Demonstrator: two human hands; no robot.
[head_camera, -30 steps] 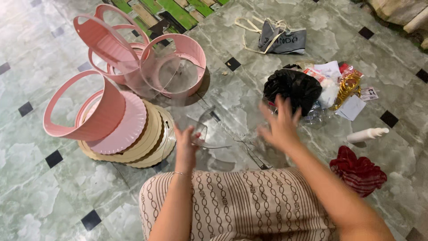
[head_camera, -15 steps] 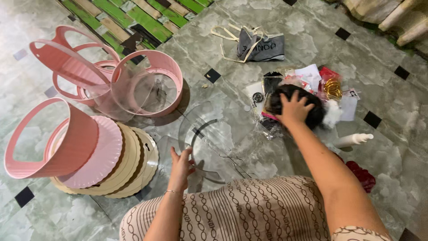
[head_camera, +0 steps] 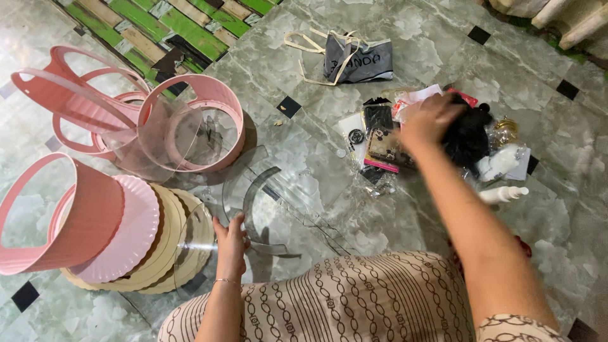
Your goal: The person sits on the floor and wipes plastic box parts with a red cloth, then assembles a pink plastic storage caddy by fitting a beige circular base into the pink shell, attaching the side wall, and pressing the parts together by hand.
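- The left hand [head_camera: 231, 239] rests with spread fingers on a clear curved sheet [head_camera: 266, 202] lying on the floor [head_camera: 405, 209].
- The right hand [head_camera: 432, 120] reaches into a pile of small items [head_camera: 386, 145], blurred; I cannot tell whether it grips the black bundle [head_camera: 468, 136].
- Judging by this, little is assembled: pink rings [head_camera: 209, 126] and scalloped plates [head_camera: 136, 240] sit stacked apart.

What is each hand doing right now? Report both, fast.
Left hand: fingers open, resting on the clear curved plastic sheet on the floor.
Right hand: blurred, over the pile of small items; grip cannot be told.
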